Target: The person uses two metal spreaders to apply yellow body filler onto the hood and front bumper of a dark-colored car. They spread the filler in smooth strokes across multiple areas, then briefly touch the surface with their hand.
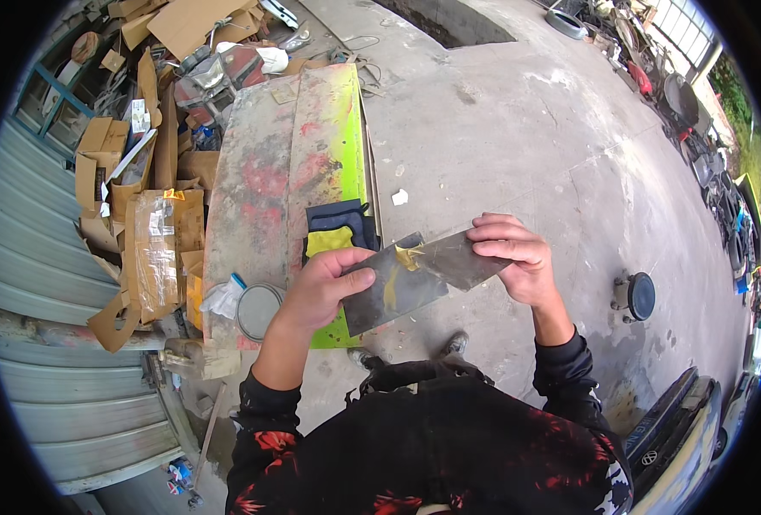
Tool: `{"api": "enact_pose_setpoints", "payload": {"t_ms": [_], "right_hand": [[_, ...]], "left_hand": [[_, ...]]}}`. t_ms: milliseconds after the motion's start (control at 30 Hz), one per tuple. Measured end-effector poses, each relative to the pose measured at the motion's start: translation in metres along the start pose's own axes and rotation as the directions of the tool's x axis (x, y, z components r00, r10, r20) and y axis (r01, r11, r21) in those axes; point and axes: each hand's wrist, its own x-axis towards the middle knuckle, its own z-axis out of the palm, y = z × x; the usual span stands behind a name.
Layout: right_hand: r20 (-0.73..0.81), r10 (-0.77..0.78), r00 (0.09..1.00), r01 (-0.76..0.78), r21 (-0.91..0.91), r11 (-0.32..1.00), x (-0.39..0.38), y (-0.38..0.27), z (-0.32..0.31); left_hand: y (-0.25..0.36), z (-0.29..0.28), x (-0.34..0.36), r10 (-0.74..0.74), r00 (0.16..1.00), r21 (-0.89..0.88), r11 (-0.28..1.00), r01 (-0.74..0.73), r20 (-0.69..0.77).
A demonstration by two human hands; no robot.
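My left hand [320,287] pinches a dark, flat rectangular plate [372,305] with its thumb on top. My right hand [509,253] grips a second dark plate [462,262], fingers over its upper side. The plates meet or overlap at the middle, where yellow paste [406,256] is smeared. Behind them lie dark cloths [333,215] and a yellow cloth [329,239] on a paint-stained board [252,172] with a bright green edge. A white glove [220,300] and a round grey tin [260,313] sit on it, left of my left hand.
Cardboard boxes [157,257] crowd the left beside corrugated metal [54,240]. Concrete floor [475,154] stretches right, holding a round black-topped object [640,296]. A sunken pit [449,21] is at the back. Piled dark parts [685,103] line the right side; car parts [664,429] lie lower right.
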Motion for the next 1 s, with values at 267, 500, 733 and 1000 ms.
{"api": "enact_pose_setpoints", "payload": {"t_ms": [267, 500, 733, 1000], "right_hand": [[-0.145, -0.213, 0.966, 0.043, -0.725, 0.688, -0.068, -0.017, -0.154], [-0.223, -0.112, 0.968, -0.149, -0.876, 0.458, -0.138, -0.023, -0.265], [-0.338, 0.006, 0.941, -0.324, -0.900, 0.291, -0.181, 0.018, -0.352], [-0.797, 0.182, 0.575, -0.779, -0.466, 0.419, -0.182, 0.128, -0.479]], "left_hand": [[-0.037, 0.161, 0.155, -0.064, 0.979, -0.037, 0.997, 0.072, 0.194], [-0.077, 0.268, 0.266, -0.121, 0.895, -0.131, 0.972, 0.194, 0.430], [-0.113, 0.336, 0.399, -0.187, 0.776, -0.149, 0.929, 0.339, 0.602], [-0.124, 0.419, 0.601, -0.086, 0.786, -0.214, 0.939, 0.270, 0.613]]}}
